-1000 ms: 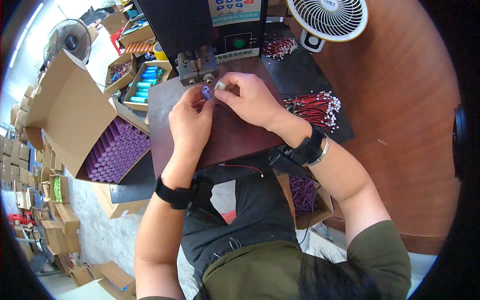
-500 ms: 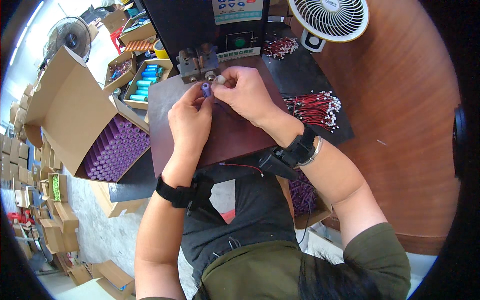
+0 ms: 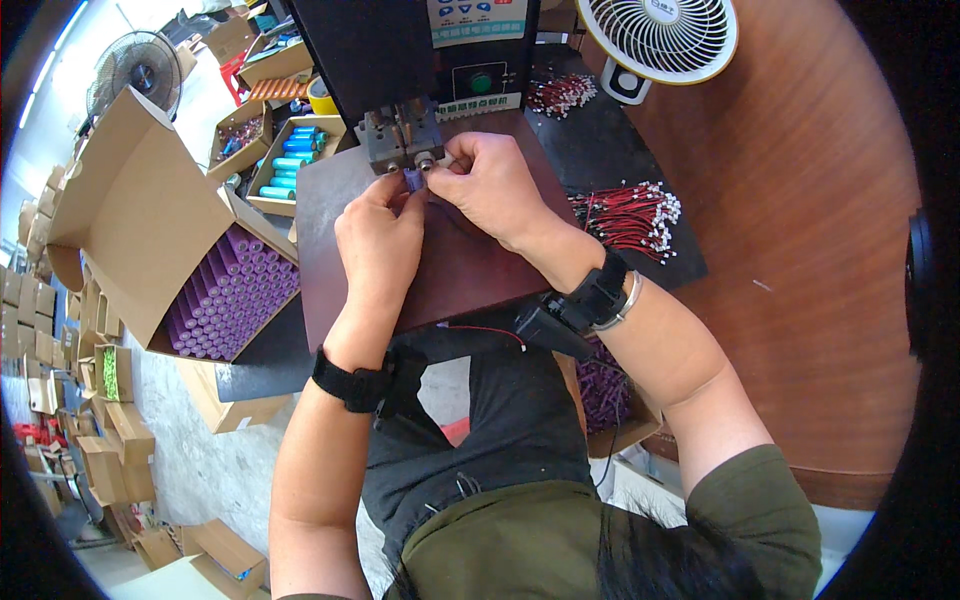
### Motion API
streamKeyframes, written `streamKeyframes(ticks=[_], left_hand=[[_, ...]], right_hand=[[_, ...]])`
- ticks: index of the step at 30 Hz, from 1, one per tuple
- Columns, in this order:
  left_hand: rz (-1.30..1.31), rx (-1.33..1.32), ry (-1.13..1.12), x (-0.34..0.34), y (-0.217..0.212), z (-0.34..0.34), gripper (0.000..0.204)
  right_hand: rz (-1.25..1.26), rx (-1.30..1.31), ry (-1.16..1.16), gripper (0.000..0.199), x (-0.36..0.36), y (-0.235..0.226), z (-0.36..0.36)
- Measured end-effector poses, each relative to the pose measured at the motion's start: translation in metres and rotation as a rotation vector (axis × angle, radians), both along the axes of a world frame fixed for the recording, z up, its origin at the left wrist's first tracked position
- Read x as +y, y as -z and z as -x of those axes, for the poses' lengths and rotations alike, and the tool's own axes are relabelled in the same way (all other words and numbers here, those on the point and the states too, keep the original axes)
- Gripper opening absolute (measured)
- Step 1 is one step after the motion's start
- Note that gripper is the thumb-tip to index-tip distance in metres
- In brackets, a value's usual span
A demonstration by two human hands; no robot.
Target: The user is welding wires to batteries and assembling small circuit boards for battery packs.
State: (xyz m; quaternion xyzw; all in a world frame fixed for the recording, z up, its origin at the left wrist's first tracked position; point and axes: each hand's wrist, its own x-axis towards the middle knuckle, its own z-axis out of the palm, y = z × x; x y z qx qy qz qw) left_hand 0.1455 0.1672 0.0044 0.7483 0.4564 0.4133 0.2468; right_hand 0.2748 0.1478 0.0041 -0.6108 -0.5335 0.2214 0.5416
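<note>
Purple battery cell [image 3: 414,181] sits right by the electrode tips [image 3: 424,162] of the black spot welder [image 3: 390,60], above the dark red board [image 3: 470,280]. The left hand [image 3: 380,242] has its thumb and fingers pinched around the cell; the right hand [image 3: 497,190] has its fingers bunched beside it, but whether they grip anything is too hidden to tell. The step in hand looks like aligning the cell's end with the tips; the next move calls for steadiness.
</note>
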Motion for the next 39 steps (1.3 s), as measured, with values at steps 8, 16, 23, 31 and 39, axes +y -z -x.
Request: streamKeyframes(ticks=[8,16,23,31,39], left_hand=[[0.010,0.001,-0.004,-0.001,-0.001,0.000,0.019],[-0.097,0.016,0.018,0.001,0.002,0.004,0.018],[-0.020,0.002,-0.023,0.002,0.004,0.000,0.021],[0.037,0.135,-0.002,0.003,0.005,-0.001,0.022],[0.064,0.098,-0.007,0.002,0.004,-0.001,0.025]], right_hand=[[-0.005,0.053,-0.009,0.017,0.000,0.001,0.001],[-0.051,0.045,-0.015,0.018,0.001,0.005,0.001],[-0.065,0.044,-0.016,0.017,0.000,-0.005,0.001],[-0.044,0.075,-0.018,0.020,0.002,0.009,-0.006],[-0.038,0.075,-0.048,0.020,-0.001,0.003,-0.003]])
